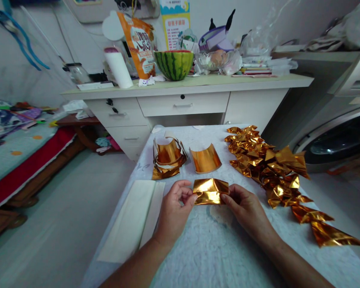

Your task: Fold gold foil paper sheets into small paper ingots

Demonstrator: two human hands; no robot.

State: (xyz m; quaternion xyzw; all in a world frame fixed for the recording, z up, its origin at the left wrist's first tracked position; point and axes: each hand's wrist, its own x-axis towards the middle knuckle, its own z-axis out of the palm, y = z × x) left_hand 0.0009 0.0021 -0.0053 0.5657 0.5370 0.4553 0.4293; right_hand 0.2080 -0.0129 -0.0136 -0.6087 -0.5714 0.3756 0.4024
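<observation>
Above open cloth [211, 252], both hands [175, 207] in a pinch on opposite edges of a gold sheet [210, 197]

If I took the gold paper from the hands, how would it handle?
Likely light and bendy: the gold paper looks thin, pinched at both ends. Probably keeps creases: a fold line crosses it. Possibly slippery, given the bright shine.

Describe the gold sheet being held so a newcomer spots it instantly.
Find the pale blue cloth in the foreground. Above it, between the left hand and right hand, is a small gold sheet creased side to side. Unlike the curled sheets beyond, it alone is held.
</observation>
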